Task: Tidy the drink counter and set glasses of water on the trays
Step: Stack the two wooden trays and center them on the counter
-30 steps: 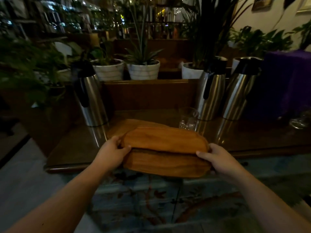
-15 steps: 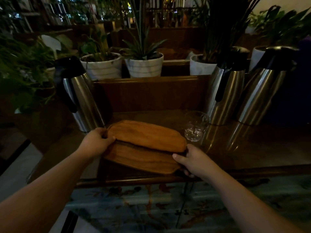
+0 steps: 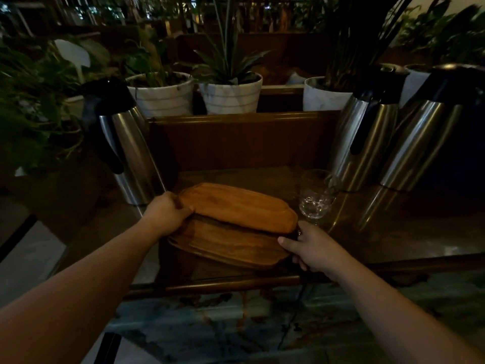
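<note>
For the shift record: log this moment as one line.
left hand: grips upper oval wooden tray | right hand: grips stack's right end | clear drinking glass: off trays, looks empty | steel jugs: three

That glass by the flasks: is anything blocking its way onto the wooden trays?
Nothing visible does. The glass stands on the counter just right of the stacked trays, apart from them. The top tray's surface is bare; the left hand and right hand hold only the ends.

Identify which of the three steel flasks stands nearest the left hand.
The lone flask at the counter's left end, just behind the left hand. The other two flasks stand together at the right, beyond the glass.
</note>
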